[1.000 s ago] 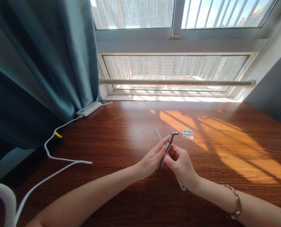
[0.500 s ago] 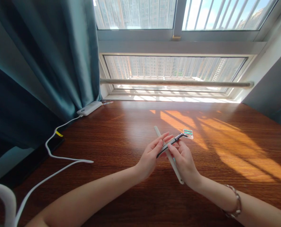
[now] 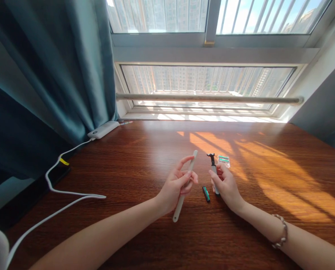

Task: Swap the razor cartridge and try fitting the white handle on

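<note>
My left hand (image 3: pixel 176 184) pinches a long pale grey stick-like tool (image 3: pixel 184 187) near its middle and holds it slanted above the wooden table (image 3: pixel 145 157). My right hand (image 3: pixel 225 184) is closed round a razor handle (image 3: pixel 213 170) whose dark bare head points away from me, low over the table. A small black and green blade cartridge (image 3: pixel 206 194) lies on the table between my two hands. A clear pack of green cartridges (image 3: pixel 224 160) lies just beyond the razor head.
A white power bank (image 3: pixel 102 129) sits at the table's back left by the teal curtain (image 3: pixel 43 67), with a white cable (image 3: pixel 71 193) trailing toward me. A rail (image 3: pixel 209 99) crosses the window behind. Sunlight falls across the right half of the table.
My hands have parted: the left now has the pale tool, the right has moved the razor handle right and down. A blade cartridge now lies on the table between them.
</note>
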### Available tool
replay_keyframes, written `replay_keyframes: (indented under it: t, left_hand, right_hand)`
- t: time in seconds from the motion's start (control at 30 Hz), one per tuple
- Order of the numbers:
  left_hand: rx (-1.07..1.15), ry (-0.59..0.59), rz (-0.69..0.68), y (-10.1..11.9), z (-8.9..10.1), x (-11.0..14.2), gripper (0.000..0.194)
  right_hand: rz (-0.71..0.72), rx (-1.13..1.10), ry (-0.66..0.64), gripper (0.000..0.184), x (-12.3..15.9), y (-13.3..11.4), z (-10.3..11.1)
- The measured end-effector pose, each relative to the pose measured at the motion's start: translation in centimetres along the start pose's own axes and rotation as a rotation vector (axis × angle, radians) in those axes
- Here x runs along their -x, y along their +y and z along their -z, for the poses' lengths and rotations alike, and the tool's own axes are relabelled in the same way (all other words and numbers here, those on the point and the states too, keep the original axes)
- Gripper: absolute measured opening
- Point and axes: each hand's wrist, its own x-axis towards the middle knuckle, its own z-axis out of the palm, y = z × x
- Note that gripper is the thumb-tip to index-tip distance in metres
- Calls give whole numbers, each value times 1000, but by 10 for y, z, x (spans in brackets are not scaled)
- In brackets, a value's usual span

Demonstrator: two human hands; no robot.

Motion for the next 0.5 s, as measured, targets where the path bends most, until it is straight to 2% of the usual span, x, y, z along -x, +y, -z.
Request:
replay_keyframes:
  t: [0.23, 0.5]
  left_hand:
    - [-90, -134, 17, -10, 6, -2, 12]
    - [-62, -122, 82, -13, 10, -8, 7]
  right_hand:
    - [-130, -156, -121, 21, 2, 0, 2]
    - [-213, -191, -214, 23, 3, -4, 4]
